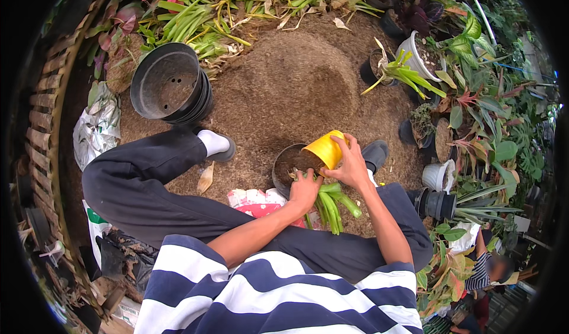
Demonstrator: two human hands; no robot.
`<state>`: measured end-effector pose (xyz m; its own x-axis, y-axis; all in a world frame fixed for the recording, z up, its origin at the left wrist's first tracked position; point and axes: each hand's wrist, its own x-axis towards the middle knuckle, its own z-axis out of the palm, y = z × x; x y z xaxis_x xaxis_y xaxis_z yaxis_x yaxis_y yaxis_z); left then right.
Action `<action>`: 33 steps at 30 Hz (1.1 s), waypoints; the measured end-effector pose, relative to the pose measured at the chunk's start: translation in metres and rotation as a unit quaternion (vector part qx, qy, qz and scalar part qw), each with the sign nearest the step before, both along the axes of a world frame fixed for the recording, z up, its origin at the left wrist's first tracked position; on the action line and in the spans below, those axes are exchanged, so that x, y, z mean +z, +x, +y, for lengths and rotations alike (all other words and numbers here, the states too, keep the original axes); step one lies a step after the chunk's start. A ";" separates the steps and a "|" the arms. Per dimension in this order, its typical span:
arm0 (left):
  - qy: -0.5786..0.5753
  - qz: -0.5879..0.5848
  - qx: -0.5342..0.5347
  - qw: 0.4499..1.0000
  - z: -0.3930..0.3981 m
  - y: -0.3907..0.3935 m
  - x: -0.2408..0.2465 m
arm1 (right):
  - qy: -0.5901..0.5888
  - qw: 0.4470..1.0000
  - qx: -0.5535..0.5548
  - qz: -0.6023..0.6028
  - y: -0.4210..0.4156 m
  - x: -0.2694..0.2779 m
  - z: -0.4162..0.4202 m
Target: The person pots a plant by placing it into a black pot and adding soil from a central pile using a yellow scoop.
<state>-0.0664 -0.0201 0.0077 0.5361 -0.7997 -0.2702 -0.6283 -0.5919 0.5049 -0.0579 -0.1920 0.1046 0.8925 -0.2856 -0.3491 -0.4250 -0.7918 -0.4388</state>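
A yellow plastic container (326,151) is tipped over the rim of a black plant pot (284,180) that holds soil. My right hand (349,163) grips it, thumb and fingers around its side. My left hand (306,189) is at the pot's near right edge, its fingers at the base of a green leafy plant (330,205) that leans out towards me. Whether those fingers are closed on the plant's base is partly hidden. Beneath my left forearm lies a red and white patterned cloth or bag (262,203).
Stacked black pots (169,85) stand at the left front on brown soil (284,76). Uprooted leafy plants (191,23) lie beyond. Potted plants, including a white pot (418,56), line the right side. A bamboo fence (44,121) runs along the left. Another person (482,269) is at the lower right.
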 end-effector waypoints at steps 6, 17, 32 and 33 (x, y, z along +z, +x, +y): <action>-0.006 -0.003 0.010 1.000 -0.001 -0.003 -0.006 | -0.018 0.999 0.052 0.000 0.009 0.003 0.010; 0.011 0.030 0.014 0.999 -0.003 -0.002 -0.006 | -0.068 0.990 0.121 -0.031 0.009 -0.005 0.023; 0.015 0.015 0.005 1.000 0.000 -0.003 -0.011 | -0.035 0.992 0.120 -0.013 0.011 -0.002 0.027; 0.017 0.015 0.004 1.000 -0.001 -0.002 -0.010 | -0.025 0.993 0.113 -0.013 0.010 -0.003 0.027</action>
<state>-0.0689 -0.0211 -0.0028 0.5339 -0.7850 -0.3141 -0.6074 -0.6146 0.5033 -0.0477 -0.1652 0.1015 0.9446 -0.0931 -0.3147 -0.2224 -0.8867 -0.4054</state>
